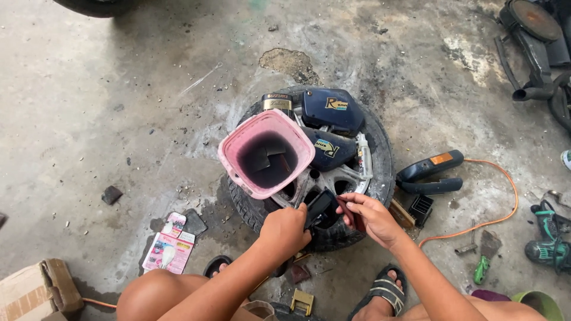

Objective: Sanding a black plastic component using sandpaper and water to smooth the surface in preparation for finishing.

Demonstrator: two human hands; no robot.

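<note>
While a black part (321, 208) is gripped in the left hand (285, 230) over the tyre (380, 148), a dark red piece (351, 214) is pinched in the right hand (372, 217).
The part could be dropped between the wheel spokes (339, 184) if either grip loosens.

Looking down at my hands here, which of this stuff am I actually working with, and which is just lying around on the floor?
In hand:
left hand gripping a small black part
right hand pinching a dark red piece
tyre beneath both hands

Lying about:
pink bucket
blue covers
power tool with orange cord
green screwdriver
pink packet
cardboard box
</note>
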